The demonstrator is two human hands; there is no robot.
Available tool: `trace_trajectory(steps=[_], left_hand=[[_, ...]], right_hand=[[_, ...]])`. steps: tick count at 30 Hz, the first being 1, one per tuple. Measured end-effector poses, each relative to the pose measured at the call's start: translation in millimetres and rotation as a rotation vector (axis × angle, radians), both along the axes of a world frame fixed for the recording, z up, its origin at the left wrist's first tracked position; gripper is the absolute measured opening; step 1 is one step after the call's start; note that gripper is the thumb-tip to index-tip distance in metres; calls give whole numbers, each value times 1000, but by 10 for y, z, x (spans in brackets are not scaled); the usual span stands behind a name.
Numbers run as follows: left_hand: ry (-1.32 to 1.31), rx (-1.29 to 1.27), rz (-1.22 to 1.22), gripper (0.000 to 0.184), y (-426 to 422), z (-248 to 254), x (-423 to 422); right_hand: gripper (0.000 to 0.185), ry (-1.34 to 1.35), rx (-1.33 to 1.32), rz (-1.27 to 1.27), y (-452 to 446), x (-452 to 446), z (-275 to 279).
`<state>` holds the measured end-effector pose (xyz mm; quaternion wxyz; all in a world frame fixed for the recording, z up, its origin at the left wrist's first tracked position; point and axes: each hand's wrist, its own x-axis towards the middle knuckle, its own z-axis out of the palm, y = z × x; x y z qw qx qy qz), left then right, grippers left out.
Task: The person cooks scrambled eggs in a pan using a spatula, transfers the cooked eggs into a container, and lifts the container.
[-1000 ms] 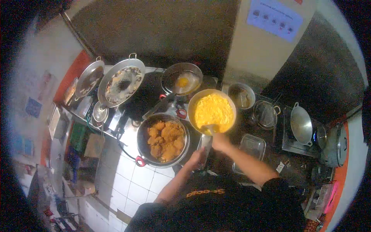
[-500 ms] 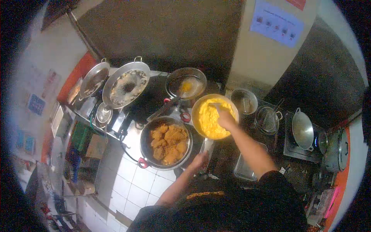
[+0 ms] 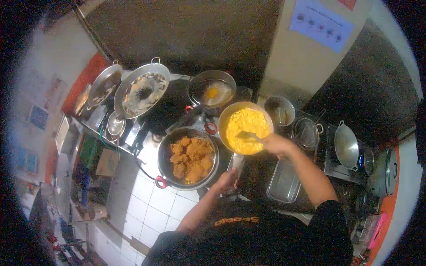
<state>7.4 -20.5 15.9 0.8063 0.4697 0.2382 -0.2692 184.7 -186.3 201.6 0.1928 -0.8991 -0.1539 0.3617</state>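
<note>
Differs from 0.5 s ago most in the right forearm (image 3: 313, 177), now angled in from the right instead of reaching over the pan (image 3: 223, 122); next in the right hand (image 3: 276, 145), now at the pan's right rim rather than above the egg (image 3: 250, 122); last in the spatula (image 3: 249, 135), its blade now plainly visible near the middle. Matches that frame in the left hand's (image 3: 228, 178) grip on the handle (image 3: 237, 162).

Lies mid-view, over the dark desk (image 3: 261, 172), between the pot of fried pieces (image 3: 208, 178) and the clear tray (image 3: 284, 181); cannot tell whether resting or lifted. Looks round and pale-walled, handle towards the body. Contains bright yellow egg, soft and lumpy, spread over most of the base.

Shows 2 hands, both closed: wraps the handle with the left, curls the right around the spatula's grip. Cannot tell each finger's place, being small and slightly blurred.
</note>
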Motion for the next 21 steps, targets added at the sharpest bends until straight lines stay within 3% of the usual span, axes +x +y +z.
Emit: trace_trajectory(steps=[2, 5, 7, 8, 10, 12, 14, 16, 17, 18, 20, 21], left_hand=[[-37, -9, -43, 47, -2, -102, 7], [-56, 70, -38, 46, -17, -25, 44], [-129, 340, -42, 45, -51, -2, 52], [-132, 351, -47, 45, -68, 5, 61], [63, 19, 60, 44, -90, -9, 56], [36, 81, 35, 43, -77, 21, 45], [-9, 175, -8, 40, -85, 44, 26], [10, 192, -40, 40, -58, -36, 53], [-167, 253, -56, 40, -52, -10, 40], [-343, 310, -74, 41, -48, -4, 13], [-455, 327, -118, 41, 0, -244, 23], [-272, 249, -89, 43, -3, -341, 22]], right_hand=[[21, 210, 83, 103, -39, -91, -131], [19, 343, 241, -149, 164, -308, -334], [20, 333, 305, -208, 338, -306, -628], [21, 322, 360, -266, 431, -293, -760], [18, 223, 468, -317, 612, -247, -1064], [16, 123, 577, -370, 853, -192, -1389], [11, 281, 747, -748, 1124, -155, -1624], [9, 265, 675, -853, 1362, -7, -1796], [9, 77, 637, -858, 1514, 166, -2225], [10, 85, 654, -944, 1537, 135, -1965], [10, 90, 674, -1031, 1545, 136, -1568], [10, 153, 780, -1161, 1530, 172, -1500]])
